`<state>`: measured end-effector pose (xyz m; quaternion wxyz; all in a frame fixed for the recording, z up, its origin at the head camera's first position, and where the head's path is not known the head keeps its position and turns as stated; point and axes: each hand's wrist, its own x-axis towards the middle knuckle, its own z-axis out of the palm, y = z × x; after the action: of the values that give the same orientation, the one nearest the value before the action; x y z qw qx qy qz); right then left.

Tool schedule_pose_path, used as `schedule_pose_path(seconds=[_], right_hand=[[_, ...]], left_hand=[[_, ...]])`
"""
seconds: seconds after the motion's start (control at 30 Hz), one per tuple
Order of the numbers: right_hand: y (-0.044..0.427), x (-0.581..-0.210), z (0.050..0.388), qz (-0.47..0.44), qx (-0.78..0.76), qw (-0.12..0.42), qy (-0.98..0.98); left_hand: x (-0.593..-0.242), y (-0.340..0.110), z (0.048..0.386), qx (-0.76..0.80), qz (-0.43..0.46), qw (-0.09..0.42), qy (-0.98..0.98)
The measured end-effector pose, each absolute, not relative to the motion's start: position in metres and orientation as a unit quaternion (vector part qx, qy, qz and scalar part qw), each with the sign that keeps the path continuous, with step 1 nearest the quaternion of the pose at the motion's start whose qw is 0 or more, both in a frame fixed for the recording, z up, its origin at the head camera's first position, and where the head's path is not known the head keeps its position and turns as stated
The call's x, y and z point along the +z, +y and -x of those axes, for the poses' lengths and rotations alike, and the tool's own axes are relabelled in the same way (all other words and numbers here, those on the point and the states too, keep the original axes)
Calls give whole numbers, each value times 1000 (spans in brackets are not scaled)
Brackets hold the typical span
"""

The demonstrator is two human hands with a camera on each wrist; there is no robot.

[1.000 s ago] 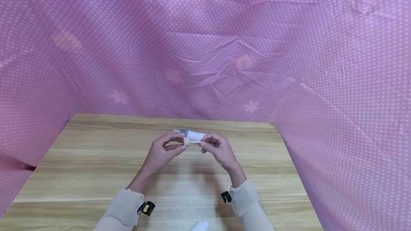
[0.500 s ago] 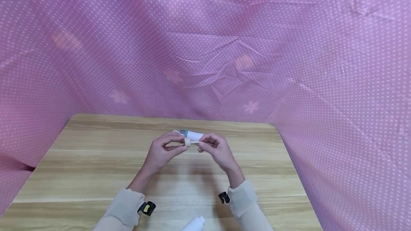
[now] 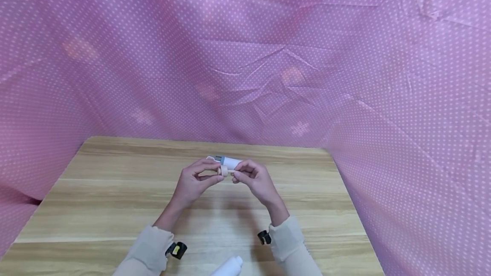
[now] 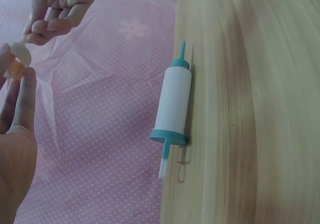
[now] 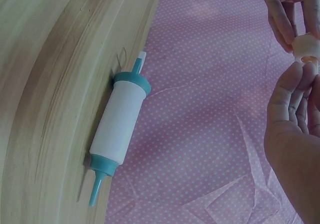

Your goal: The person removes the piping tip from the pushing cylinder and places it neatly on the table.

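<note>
Above the middle of the table my left hand (image 3: 193,183) pinches a small cream-coloured cap (image 3: 223,171) between thumb and fingers. A thin pale stem (image 3: 230,171) sticks out of the cap to the right. My right hand (image 3: 261,183) pinches that stem close to the cap. In the left wrist view the cap (image 4: 21,54) shows an orange-tinted part inside its edge. Behind the hands lies a white cylinder with teal ends (image 3: 231,163), shaped like an icing syringe; its right end is hidden by my right hand in the head view.
At the near edge of the head view lies a white bottle-like object (image 3: 228,267), partly cut off. The wooden table (image 3: 115,199) reaches a pink dotted cloth (image 3: 245,76) at the back and sides. Black cameras (image 3: 264,237) sit at both wrists.
My right hand has slid left along the stem, so less of it shows. My left hand stays nearly still. The white bottle-like object has shifted left and more of it shows.
</note>
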<state>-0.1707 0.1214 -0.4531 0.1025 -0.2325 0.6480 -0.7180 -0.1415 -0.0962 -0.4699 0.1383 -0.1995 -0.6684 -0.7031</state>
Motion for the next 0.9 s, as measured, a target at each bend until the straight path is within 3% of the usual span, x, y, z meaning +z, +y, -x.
schedule_pose_path(seconds=[0.9], right_hand=[[123, -457, 173, 230, -690, 106, 678]], left_hand=[[-475, -90, 143, -707, 218, 125, -661]])
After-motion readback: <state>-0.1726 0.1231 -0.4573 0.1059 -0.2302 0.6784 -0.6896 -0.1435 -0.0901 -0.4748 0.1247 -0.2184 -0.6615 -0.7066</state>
